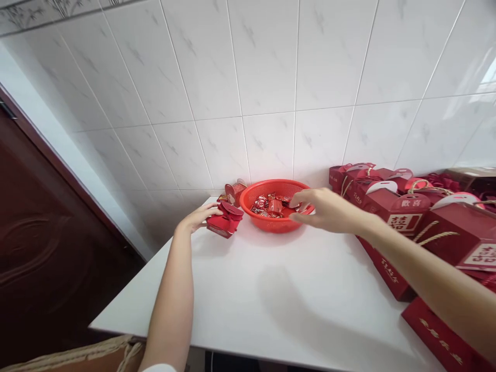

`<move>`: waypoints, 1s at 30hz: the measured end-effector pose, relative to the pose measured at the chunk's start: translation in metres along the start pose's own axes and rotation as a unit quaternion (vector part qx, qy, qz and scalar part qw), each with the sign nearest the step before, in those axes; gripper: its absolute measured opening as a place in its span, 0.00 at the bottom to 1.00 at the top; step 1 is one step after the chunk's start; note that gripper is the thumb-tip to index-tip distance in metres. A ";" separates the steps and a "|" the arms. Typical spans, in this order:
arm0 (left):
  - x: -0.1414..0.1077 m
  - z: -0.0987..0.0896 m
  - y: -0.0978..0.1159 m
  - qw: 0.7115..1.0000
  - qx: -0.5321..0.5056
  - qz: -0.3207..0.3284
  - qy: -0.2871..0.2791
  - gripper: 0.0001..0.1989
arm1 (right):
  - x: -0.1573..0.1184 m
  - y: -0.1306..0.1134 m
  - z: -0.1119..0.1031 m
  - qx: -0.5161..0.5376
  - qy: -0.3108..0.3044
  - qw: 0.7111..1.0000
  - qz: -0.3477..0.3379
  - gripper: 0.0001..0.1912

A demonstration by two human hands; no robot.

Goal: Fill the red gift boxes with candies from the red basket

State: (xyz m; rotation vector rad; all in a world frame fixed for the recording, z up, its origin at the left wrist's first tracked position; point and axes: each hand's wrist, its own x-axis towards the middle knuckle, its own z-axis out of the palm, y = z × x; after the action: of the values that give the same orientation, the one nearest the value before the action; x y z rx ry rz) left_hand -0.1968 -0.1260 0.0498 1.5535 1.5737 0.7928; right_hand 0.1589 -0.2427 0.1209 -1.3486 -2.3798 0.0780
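My left hand (197, 216) is closed around a small red candy box (225, 221), tilted above the white table, with its top flaps partly open. Just right of it stands a red plastic basket (273, 225) with perforated walls. Wrapped candies (273, 205) in shiny red and silver lie loosely inside. Over the basket's right rim reaches my right hand (320, 209), its thumb and fingers apart and pointing left toward the candies. Nothing shows between those fingertips.
Many red gift boxes (403, 212) with rope handles crowd the table's right side. Behind the basket's left edge is another red box (233, 193). A tiled wall (267, 144) backs the white table (240, 294); a dark door (50, 248) stands left.
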 end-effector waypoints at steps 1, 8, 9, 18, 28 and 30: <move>-0.005 0.001 0.004 0.997 -0.043 0.015 -0.057 0.34 | 0.010 -0.006 0.013 0.013 -0.020 1.000 -0.006 0.10; -0.018 0.035 0.021 0.951 -0.006 0.074 -0.300 0.34 | 0.065 -0.038 0.084 -0.009 -0.126 0.992 0.018 0.24; -0.016 0.041 0.021 0.946 0.005 0.072 -0.316 0.34 | 0.068 -0.039 0.089 -0.011 -0.146 0.989 0.013 0.28; -0.002 0.057 0.038 0.937 0.152 0.063 -0.309 0.33 | 0.060 -0.031 0.107 0.039 -0.182 0.980 0.064 0.09; -0.008 0.075 0.101 0.851 0.410 0.064 -0.322 0.16 | 0.052 -0.013 0.103 0.069 -0.134 0.983 0.107 0.17; -0.016 0.076 0.102 0.841 0.447 0.121 -0.281 0.09 | 0.049 -0.006 0.099 0.101 -0.149 0.977 0.112 0.19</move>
State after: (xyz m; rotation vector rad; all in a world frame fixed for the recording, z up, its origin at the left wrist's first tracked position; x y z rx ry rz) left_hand -0.0800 -0.1420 0.1004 2.3856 1.3401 -0.3910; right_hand 0.0957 -0.1901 0.0473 -1.5914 -2.3601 0.6094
